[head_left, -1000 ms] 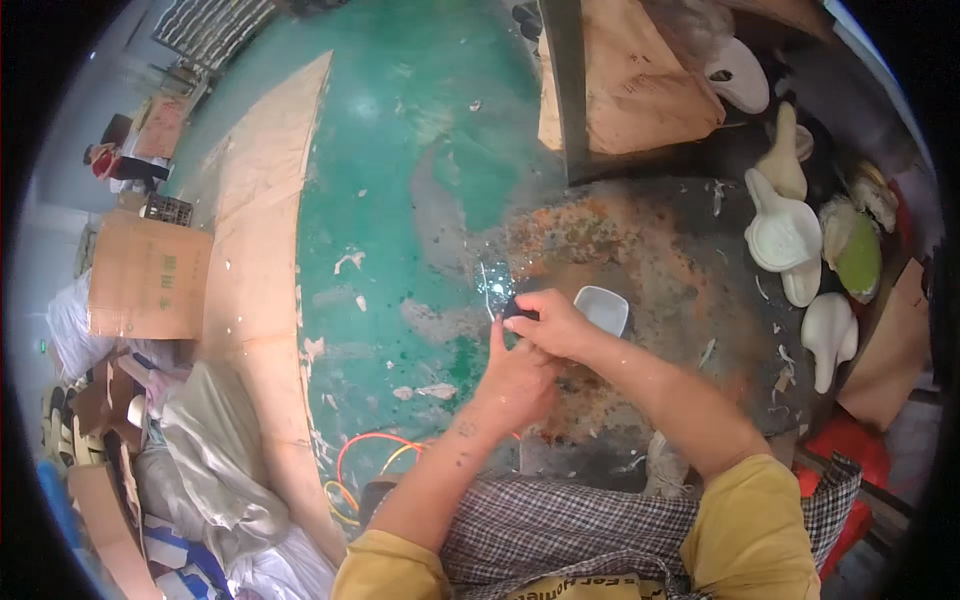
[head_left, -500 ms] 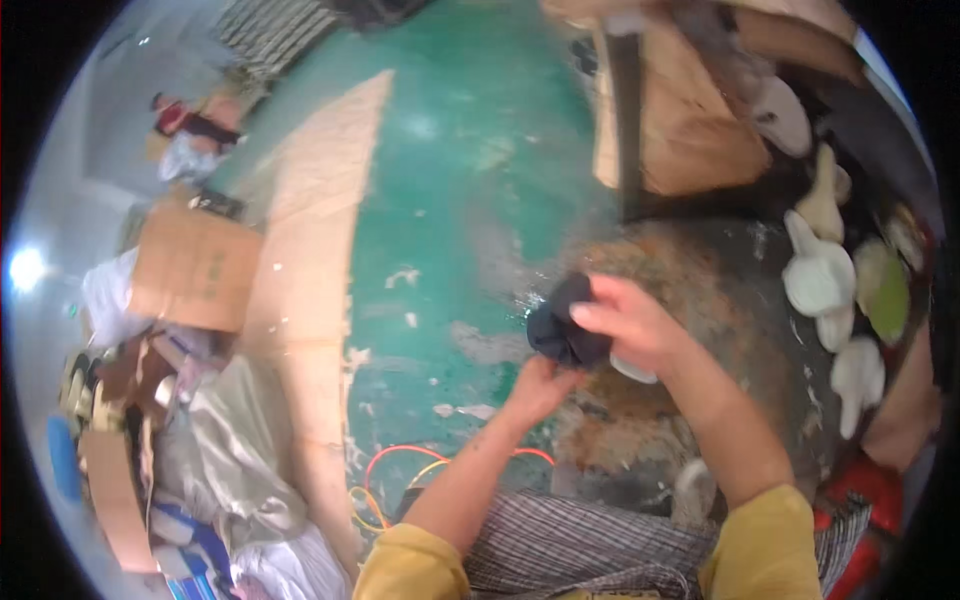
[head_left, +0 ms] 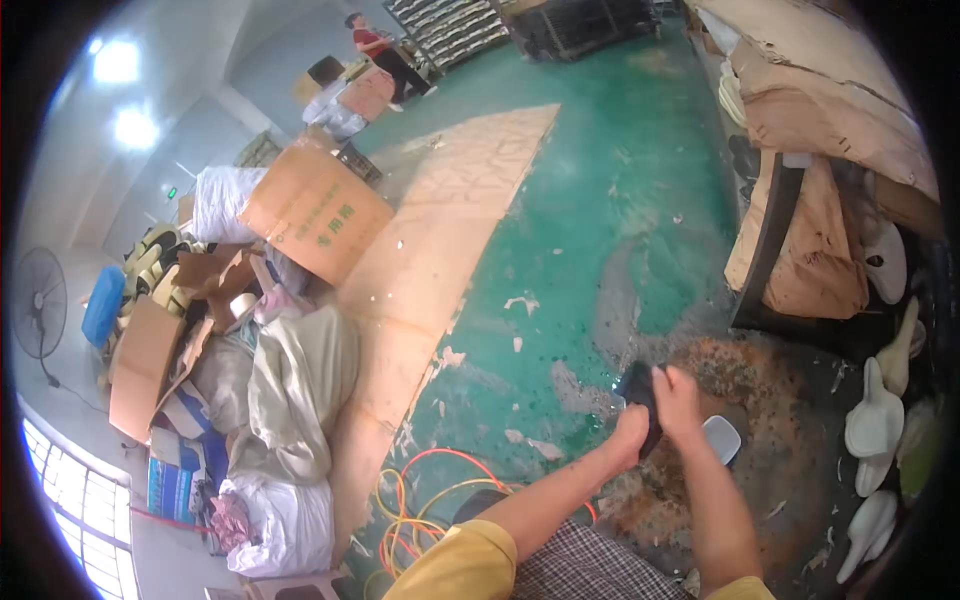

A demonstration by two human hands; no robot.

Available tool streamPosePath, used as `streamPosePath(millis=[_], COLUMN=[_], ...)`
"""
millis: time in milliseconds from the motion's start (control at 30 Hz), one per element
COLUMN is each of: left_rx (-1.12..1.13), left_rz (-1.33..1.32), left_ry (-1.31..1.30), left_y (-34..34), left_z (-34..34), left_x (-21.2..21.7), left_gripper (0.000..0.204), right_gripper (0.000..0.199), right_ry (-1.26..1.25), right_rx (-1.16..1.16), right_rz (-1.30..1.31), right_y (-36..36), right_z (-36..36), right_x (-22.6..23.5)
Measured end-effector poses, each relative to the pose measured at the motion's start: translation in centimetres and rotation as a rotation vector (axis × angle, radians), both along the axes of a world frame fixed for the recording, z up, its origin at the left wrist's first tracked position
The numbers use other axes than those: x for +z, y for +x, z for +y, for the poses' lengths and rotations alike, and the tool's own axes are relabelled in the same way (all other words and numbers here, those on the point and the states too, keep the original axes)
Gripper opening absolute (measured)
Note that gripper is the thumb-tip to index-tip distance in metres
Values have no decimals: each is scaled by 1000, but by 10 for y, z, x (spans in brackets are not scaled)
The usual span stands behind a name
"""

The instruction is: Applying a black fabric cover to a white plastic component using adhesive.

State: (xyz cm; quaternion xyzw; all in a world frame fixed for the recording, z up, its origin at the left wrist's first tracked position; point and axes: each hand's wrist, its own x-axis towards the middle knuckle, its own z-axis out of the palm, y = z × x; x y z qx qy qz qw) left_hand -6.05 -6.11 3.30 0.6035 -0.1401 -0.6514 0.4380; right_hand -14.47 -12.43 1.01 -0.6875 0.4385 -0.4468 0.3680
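Observation:
Both my hands are closed on a small black thing (head_left: 638,384) that looks soft, like folded cloth or a shoe upper; its exact kind does not show. My left hand (head_left: 629,434) grips its lower part, and my right hand (head_left: 678,402) holds its right edge, close beside the left. A rounded white dish-like piece (head_left: 722,440) lies just right of my right wrist, over a brown-stained dark surface (head_left: 770,395). The fingers partly hide the black thing.
White foot-shaped pieces (head_left: 873,425) lie at the right. A paper-covered rack (head_left: 770,230) stands beyond. Left are a cardboard box (head_left: 318,215), sacks (head_left: 295,390) and cardboard sheeting (head_left: 440,250). Orange and yellow hoses (head_left: 400,510) coil near my left arm. A person (head_left: 380,55) stands far off.
The view has swung left and up, so the far room, fan and window now show. Both hands still hold the black thing; the left has moved up along it, and it appears more upright.

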Motion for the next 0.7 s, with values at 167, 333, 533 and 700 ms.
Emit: streamPosePath(millis=[167,333,533,700], left_rx=[-570,194,207,327], left_rz=[-222,306,550,536], left_ry=[124,-161,-241,-275], left_y=[31,34,39,41], left_z=[-3,-4,-8,-10], left_x=[-30,-13,40,7], left_gripper=[25,30,38,40], right_gripper=[29,27,33,35], right_ry=[597,185,-282,33], right_rx=[-61,589,376,302], right_rz=[-601,1,-14,-101], right_y=[-40,-24,-9,29], right_z=[-26,6,10,18], right_x=[21,77,71,39])
